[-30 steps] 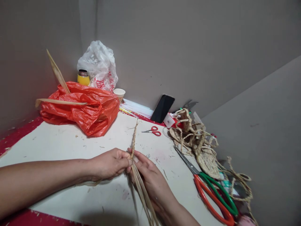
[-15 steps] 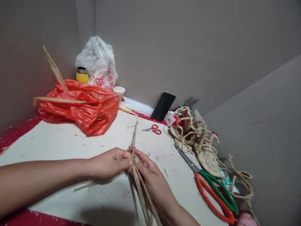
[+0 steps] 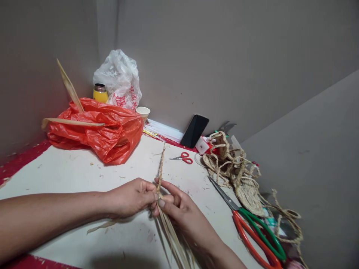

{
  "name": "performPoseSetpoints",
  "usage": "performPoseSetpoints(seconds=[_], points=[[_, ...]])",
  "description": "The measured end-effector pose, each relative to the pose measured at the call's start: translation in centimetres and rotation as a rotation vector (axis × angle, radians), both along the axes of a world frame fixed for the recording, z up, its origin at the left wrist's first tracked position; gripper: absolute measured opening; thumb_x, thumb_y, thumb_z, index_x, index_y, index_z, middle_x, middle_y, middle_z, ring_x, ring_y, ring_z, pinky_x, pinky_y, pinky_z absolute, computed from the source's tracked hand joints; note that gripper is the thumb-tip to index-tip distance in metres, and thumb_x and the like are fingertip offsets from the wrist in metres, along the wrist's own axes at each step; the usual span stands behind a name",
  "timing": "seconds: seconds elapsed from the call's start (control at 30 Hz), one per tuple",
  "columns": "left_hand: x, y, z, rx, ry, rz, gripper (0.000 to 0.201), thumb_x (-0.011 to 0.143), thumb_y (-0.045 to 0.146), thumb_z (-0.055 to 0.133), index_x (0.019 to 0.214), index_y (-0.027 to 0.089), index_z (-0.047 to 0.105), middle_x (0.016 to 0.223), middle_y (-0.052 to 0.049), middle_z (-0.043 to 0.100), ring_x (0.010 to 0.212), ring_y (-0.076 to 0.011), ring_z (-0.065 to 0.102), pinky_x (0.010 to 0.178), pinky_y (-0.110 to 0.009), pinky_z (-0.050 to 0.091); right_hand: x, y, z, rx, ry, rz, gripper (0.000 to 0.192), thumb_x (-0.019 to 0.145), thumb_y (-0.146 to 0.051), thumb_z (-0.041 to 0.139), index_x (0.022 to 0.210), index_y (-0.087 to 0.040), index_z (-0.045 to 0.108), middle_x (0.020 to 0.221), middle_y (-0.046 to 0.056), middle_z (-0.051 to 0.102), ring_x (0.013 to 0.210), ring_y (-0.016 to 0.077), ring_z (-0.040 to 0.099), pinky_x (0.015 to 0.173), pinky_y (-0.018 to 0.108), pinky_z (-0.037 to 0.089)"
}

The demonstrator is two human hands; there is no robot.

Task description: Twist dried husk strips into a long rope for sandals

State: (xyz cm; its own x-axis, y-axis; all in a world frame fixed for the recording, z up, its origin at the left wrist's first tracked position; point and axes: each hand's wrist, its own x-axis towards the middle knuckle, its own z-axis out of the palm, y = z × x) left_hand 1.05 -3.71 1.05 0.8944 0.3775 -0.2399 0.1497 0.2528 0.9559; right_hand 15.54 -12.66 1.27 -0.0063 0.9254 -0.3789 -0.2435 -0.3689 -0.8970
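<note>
A thin braid of dry straw-coloured leaf strips points away from me over the white board. My left hand pinches it at its near end, where the woven part meets the loose strips. From the other side, my right hand grips the same spot, its thumb on the strips and its index finger stretched along the braid. Loose strips hang from between the hands toward me. Another strip shows below my left wrist. Small red-handled scissors lie just beyond the hands.
Large shears with red and green handles lie at the right, beside a heap of braided cord. A phone leans on the wall. A red plastic bag, paper cup, yellow bottle and white bag stand at the back left.
My right hand's fingers have shifted on the strips, the thumb moving slightly down and the loose ends swinging right. The view has tilted up slightly. Both hands keep their hold.
</note>
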Motion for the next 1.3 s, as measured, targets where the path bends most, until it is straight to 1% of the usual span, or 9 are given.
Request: performPoseSetpoints(seconds=[0.2, 0.33, 0.43, 0.6, 0.77, 0.93, 1.03, 1.2, 1.3], points=[[-0.4, 0.2, -0.2, 0.108, 0.082, 0.027, 0.024, 0.078, 0.032, 0.048, 0.060, 0.016, 0.047, 0.054, 0.007, 0.038, 0.053, -0.0077, 0.029, 0.053, -0.020, 0.024, 1.4, 0.4, 0.4, 0.033, -0.227, 0.041, 0.030, 0.070, -0.040, 0.072, 0.085, -0.014, 0.068, 0.066, 0.002, 0.064, 0.059, 0.0117, 0.052, 0.058, 0.022, 0.037], [-0.3, -0.1, -0.4, 0.176, 0.089, 0.034, 0.024, 0.077, 0.033, 0.048, 0.060, 0.016, 0.046, 0.055, 0.006, 0.037, 0.055, -0.0083, 0.030, 0.053, -0.021, 0.026, 1.2, 0.2, 1.3, 0.084, -0.580, 0.029, 0.030, 0.075, -0.040, 0.066, 0.063, -0.013, 0.064, 0.055, -0.001, 0.052, 0.054, 0.0101, 0.041, 0.051, 0.021, 0.032], [-0.3, -0.5, -0.4, 0.219, 0.087, 0.051, 0.023, 0.077, 0.032, 0.046, 0.062, 0.016, 0.049, 0.056, 0.006, 0.040, 0.057, -0.0089, 0.034, 0.054, -0.020, 0.029, 0.3, -0.3, 1.7, 0.055, -0.624, 0.064, 0.036, 0.078, -0.042, 0.060, 0.055, -0.015, 0.053, 0.049, -0.004, 0.041, 0.049, 0.0081, 0.034, 0.045, 0.020, 0.026], [-0.3, -0.8, -0.2, 0.183, 0.056, 0.043, 0.023, 0.078, 0.031, 0.043, 0.063, 0.015, 0.051, 0.061, 0.002, 0.052, 0.061, -0.0108, 0.045, 0.061, -0.021, 0.037, -2.0, -1.6, 0.6, -0.085, -0.493, 0.132, 0.041, 0.087, -0.050, 0.041, 0.062, -0.019, 0.049, 0.049, -0.002, 0.049, 0.036, 0.0081, 0.036, 0.038, 0.021, 0.024], [-0.6, -0.6, -0.1, 0.185, 0.065, 0.047, 0.024, 0.077, 0.031, 0.046, 0.058, 0.016, 0.047, 0.056, 0.004, 0.040, 0.059, -0.0094, 0.037, 0.054, -0.019, 0.031, -2.5, -2.5, -0.3, 0.211, -1.046, 0.211, 0.035, 0.089, -0.034, 0.041, 0.060, -0.018, 0.051, 0.052, 0.002, 0.053, 0.048, 0.0123, 0.045, 0.048, 0.024, 0.027], [-0.5, -0.6, 0.3, 0.138, 0.113, 0.043, 0.026, 0.077, 0.031, 0.045, 0.056, 0.015, 0.047, 0.052, 0.005, 0.035, 0.054, -0.0086, 0.031, 0.051, -0.020, 0.027, -2.5, -2.7, -0.6, 0.226, -1.274, 0.294, 0.031, 0.090, -0.029, 0.038, 0.068, -0.018, 0.057, 0.058, 0.009, 0.063, 0.047, 0.0156, 0.052, 0.050, 0.027, 0.025], [-0.5, -0.7, 0.0, 0.144, 0.116, 0.063, 0.024, 0.075, 0.031, 0.049, 0.058, 0.014, 0.051, 0.053, 0.005, 0.042, 0.056, -0.0093, 0.036, 0.053, -0.020, 0.029, -3.1, -2.8, -0.4, 0.267, -1.265, 0.295, 0.025, 0.087, -0.027, 0.042, 0.071, -0.018, 0.059, 0.060, 0.009, 0.064, 0.043, 0.0138, 0.049, 0.048, 0.027, 0.024], [-0.4, -0.8, -0.4, 0.045, 0.087, 0.069, 0.020, 0.073, 0.031, 0.054, 0.066, 0.012, 0.060, 0.060, 0.002, 0.056, 0.059, -0.0104, 0.044, 0.058, -0.021, 0.034, -3.0, -3.4, 2.0, 0.240, -1.112, 0.487, 0.031, 0.085, -0.034, 0.049, 0.060, -0.019, 0.057, 0.051, 0.002, 0.056, 0.041, 0.0104, 0.042, 0.042, 0.024, 0.022], [-0.4, -0.8, -0.2, -0.050, 0.049, 0.081, 0.020, 0.071, 0.031, 0.057, 0.066, 0.012, 0.059, 0.058, 0.002, 0.056, 0.055, -0.0089, 0.043, 0.056, -0.020, 0.034, -1.2, -2.9, 3.2, 0.252, -1.124, 0.237, 0.034, 0.085, -0.041, 0.049, 0.061, -0.019, 0.058, 0.052, 0.002, 0.056, 0.048, 0.0126, 0.046, 0.046, 0.022, 0.030]])
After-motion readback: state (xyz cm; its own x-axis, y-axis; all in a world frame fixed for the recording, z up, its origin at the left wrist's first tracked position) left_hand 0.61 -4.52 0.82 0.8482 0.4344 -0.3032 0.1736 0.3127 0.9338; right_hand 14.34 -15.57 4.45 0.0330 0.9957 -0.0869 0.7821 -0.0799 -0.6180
